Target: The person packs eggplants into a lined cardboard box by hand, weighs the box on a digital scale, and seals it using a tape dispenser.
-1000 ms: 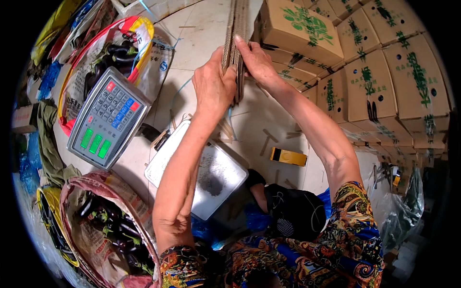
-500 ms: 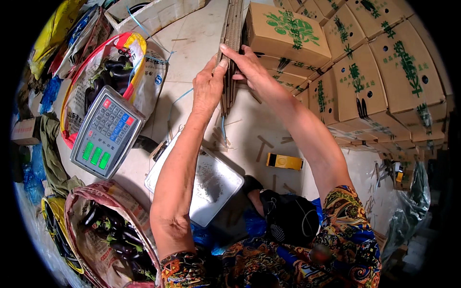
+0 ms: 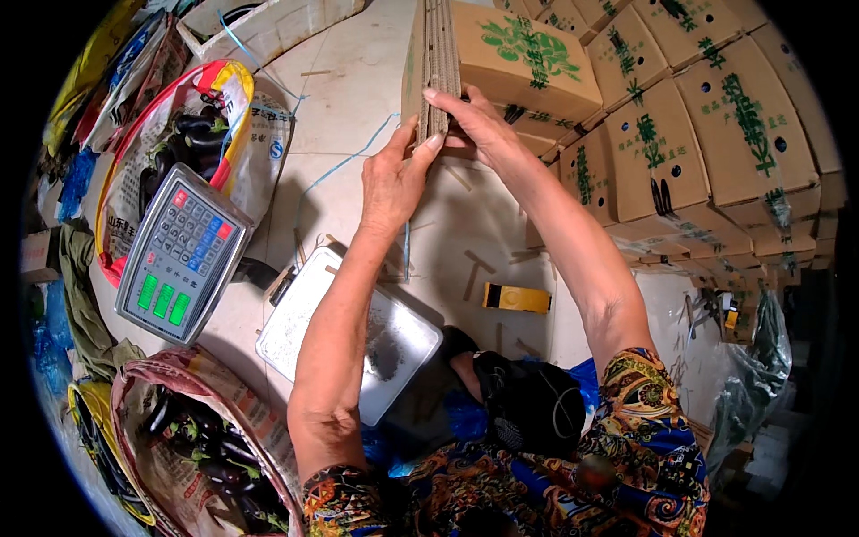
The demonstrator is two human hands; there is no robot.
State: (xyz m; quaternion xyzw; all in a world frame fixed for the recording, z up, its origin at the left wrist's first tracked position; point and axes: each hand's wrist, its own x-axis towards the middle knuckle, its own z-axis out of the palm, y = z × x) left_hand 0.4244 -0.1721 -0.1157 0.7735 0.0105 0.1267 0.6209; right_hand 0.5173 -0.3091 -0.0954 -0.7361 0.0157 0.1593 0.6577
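Note:
A bundle of flattened cardboard boxes [image 3: 439, 54] stands edge-up ahead of me, its brown corrugated edges facing me. My left hand [image 3: 395, 179] is closed on the bundle's near end from the left, thumb along the edge. From the right, my right hand [image 3: 476, 123] grips the same end, its thumb lying over the top edges; some of its fingers are hidden. Just right of the bundle is a closed carton [image 3: 528, 55] with green print. Below my left forearm lies the metal weighing platform [image 3: 394, 336] of a scale, its grey display with keypad [image 3: 183, 255] to the left.
Sacks of eggplants stand at left, one red-and-yellow rimmed [image 3: 243, 98], another pink-rimmed [image 3: 192, 362]. Stacked cartons [image 3: 662, 161] fill the right. A yellow-and-black tape dispenser [image 3: 516, 298] and blue strapping [image 3: 344, 159] lie on the tiled floor. A white foam box [image 3: 268, 40] is at far left.
The cardboard bundle has come nearer the lower edges' view less steeply, showing more of its left face. Both hands stay on it, shifted slightly right relative to the floor.

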